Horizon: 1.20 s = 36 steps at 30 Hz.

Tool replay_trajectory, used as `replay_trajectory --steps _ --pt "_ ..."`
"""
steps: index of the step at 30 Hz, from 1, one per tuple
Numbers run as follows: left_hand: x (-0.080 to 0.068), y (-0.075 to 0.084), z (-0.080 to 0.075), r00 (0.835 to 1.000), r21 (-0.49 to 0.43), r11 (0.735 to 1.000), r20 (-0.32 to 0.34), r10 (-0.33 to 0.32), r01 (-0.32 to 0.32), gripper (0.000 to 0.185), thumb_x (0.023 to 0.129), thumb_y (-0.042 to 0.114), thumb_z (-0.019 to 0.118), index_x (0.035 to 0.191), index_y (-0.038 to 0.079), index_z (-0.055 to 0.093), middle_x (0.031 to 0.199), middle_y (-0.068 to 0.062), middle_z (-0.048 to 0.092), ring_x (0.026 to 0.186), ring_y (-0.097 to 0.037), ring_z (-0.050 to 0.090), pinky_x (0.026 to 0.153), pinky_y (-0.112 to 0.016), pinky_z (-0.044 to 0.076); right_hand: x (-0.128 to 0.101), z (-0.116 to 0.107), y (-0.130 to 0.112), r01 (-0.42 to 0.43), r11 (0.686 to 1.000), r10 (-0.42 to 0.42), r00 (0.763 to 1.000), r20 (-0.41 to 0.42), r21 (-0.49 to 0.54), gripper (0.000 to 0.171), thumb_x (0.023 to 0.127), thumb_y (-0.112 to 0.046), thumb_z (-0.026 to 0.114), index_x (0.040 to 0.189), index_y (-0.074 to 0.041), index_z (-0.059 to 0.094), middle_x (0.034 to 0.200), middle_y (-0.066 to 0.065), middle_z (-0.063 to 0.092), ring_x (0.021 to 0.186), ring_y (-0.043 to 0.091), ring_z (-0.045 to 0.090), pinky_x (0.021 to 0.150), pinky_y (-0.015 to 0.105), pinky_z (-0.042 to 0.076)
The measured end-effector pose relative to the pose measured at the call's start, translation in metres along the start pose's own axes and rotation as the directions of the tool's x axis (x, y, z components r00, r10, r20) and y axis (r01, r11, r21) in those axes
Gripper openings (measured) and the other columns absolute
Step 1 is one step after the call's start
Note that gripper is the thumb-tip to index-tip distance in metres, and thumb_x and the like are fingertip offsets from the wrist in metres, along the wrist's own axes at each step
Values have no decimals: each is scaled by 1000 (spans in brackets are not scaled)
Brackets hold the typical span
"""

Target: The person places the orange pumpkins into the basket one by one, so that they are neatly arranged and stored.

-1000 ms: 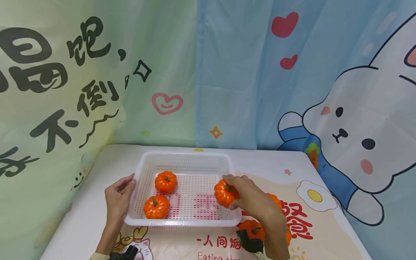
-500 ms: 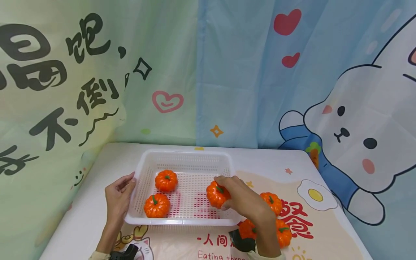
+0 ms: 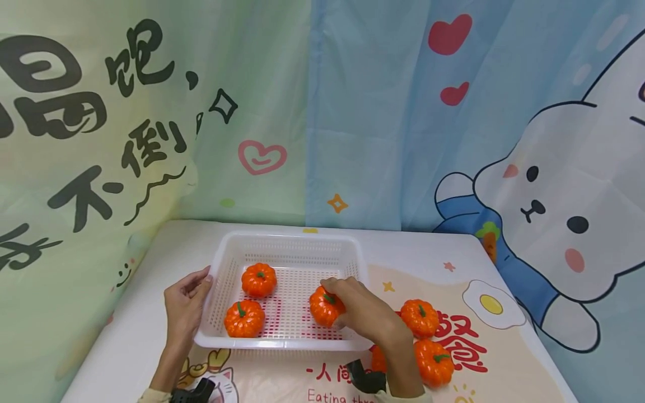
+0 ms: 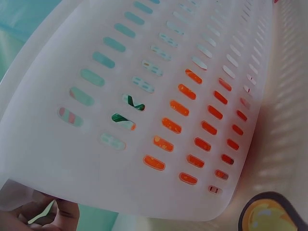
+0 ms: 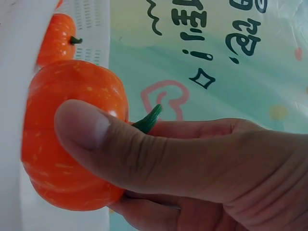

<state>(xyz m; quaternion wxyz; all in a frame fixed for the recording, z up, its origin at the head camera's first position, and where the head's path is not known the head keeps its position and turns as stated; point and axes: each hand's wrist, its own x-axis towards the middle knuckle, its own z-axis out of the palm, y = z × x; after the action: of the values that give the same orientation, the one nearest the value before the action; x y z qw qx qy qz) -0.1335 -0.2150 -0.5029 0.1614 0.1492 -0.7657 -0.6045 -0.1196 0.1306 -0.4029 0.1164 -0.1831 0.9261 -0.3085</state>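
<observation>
A white plastic basket (image 3: 287, 344) with slotted walls stands on the table. My left hand (image 3: 185, 299) grips the basket's left rim, fingertips right at the edge; the left wrist view catches part of that hand at lower left. Inside, on the left half, sit two small orange pumpkins, a rear pumpkin (image 3: 259, 281) and a front pumpkin (image 3: 244, 320), both with green stems. My right hand (image 3: 365, 310) holds another pumpkin (image 3: 323, 308) over the basket's right half. Up close in the right wrist view, the thumb lies across the held pumpkin (image 5: 77, 192), its stem pointing toward the hand.
Right of the basket, more pumpkins rest on the printed tablecloth (image 3: 509, 358): a rear one (image 3: 420, 319), a front one (image 3: 434, 364), and one (image 3: 378, 359) mostly hidden by my right wrist. A printed curtain (image 3: 353, 112) hangs behind the table.
My right hand has carried its pumpkin leftward, from the basket's right wall further inward. More of the pumpkins on the right has come into sight. The left hand stays at the rim.
</observation>
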Motion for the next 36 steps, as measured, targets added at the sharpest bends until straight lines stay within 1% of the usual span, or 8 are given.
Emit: replay_trajectory --steps 8,13,19,24,27,32,36 --pt "-1 0 0 1000 -11 1000 6 7 -7 37 111 23 66 139 0 72 133 -28 74 87 5 70 83 -8 58 6 10 2 67 998 -66 998 20 -20 68 83 3 89 147 -4 66 144 14 70 128 32 62 117 58 53" --pt "-1 0 0 1000 -4 1000 -4 13 -13 36 111 21 66 139 0 72 133 -29 73 86 6 69 82 -8 58 10 16 3 112 993 -111 993 34 -34 68 83 4 89 147 -2 65 145 14 71 131 34 62 118 57 51" --pt "1 -1 1 1000 0 1000 -9 16 -16 35 110 19 66 139 -1 72 132 -29 73 86 9 68 82 -5 56 15 22 1 119 992 -115 991 68 -46 68 84 1 90 148 -2 65 144 12 72 131 32 63 118 55 52" --pt "1 -1 0 1000 -3 1000 -6 9 -9 35 110 19 66 139 0 72 133 -29 73 86 9 68 81 -6 56 18 27 -4 109 993 -105 991 87 -51 71 83 -1 92 148 -4 65 144 11 72 130 30 63 118 52 53" --pt "1 -2 0 1000 -5 1000 -5 8 -8 35 110 19 66 139 0 72 133 -29 74 85 8 69 81 -6 57 21 31 -5 118 991 -112 989 94 -64 72 82 -1 92 149 -5 65 145 10 72 131 29 63 119 51 53" --pt "1 -1 0 1000 -10 1000 -4 4 -4 35 110 20 67 138 0 73 133 -29 74 85 6 70 80 -8 58 25 37 -6 136 987 -127 986 106 -83 71 83 -3 91 149 -6 65 146 8 72 132 28 63 120 48 52" --pt "1 -1 0 1000 -4 1000 -5 1 -1 35 110 19 67 138 0 73 133 -29 73 85 8 69 81 -7 58 26 42 -6 137 987 -127 985 117 -88 70 84 -4 91 149 -8 65 145 5 72 131 26 63 120 46 52"
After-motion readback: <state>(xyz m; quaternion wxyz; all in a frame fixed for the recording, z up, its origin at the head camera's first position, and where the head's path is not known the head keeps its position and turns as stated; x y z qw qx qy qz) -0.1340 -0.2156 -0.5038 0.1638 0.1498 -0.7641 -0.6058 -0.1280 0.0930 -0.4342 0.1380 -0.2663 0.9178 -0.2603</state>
